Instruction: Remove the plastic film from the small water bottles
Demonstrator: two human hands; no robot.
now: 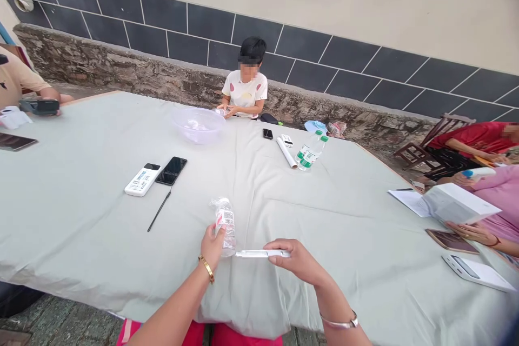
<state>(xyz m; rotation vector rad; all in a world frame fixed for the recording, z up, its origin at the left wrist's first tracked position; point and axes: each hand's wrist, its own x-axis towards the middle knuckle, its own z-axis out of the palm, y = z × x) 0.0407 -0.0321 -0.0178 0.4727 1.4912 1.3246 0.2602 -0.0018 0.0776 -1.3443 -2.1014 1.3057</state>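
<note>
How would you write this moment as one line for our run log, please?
left hand: grips small clear bottle | right hand: holds white plastic strip | below: pale green tablecloth

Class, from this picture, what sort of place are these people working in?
Probably an outdoor yard beside a building: a rough stone footing runs along a dark-tiled wall, paving lies underfoot, and a long cloth-covered table serves as a makeshift workspace.

Clear plastic basin [213, 125], perhaps tissue [194, 125] inside
</note>
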